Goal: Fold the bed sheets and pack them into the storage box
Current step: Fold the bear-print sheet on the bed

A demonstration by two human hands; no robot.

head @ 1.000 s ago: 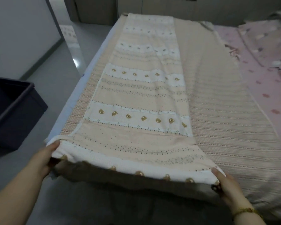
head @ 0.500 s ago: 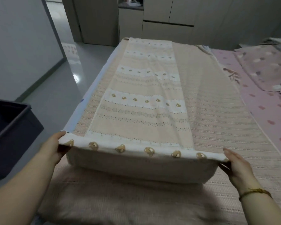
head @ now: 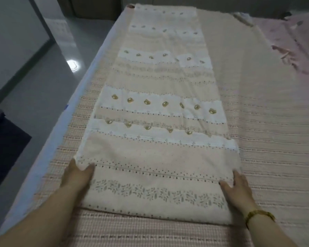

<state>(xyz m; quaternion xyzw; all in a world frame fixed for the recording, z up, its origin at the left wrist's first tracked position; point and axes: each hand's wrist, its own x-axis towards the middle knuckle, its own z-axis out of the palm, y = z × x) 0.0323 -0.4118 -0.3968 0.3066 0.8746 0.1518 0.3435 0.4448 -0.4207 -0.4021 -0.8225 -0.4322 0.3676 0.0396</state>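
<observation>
Sheet (head: 159, 157) of soft cream fabric, banded white with gold motifs, lies as a long folded strip on the woven bed cover (head: 266, 139). My left grip (head: 77, 177) and right grip (head: 237, 189) pinch its near edges.

A pale grey wall (head: 11, 32) stands on the left, with a dark skirting (head: 21, 72) along its foot. The grey floor (head: 34, 97) is glossy and carries a bright glare (head: 72, 64) from a lamp overhead. The bed (head: 50, 145) has a pale blue edge. Dark cabinets (head: 89, 6) stand beyond its far end. The light is dim.
</observation>
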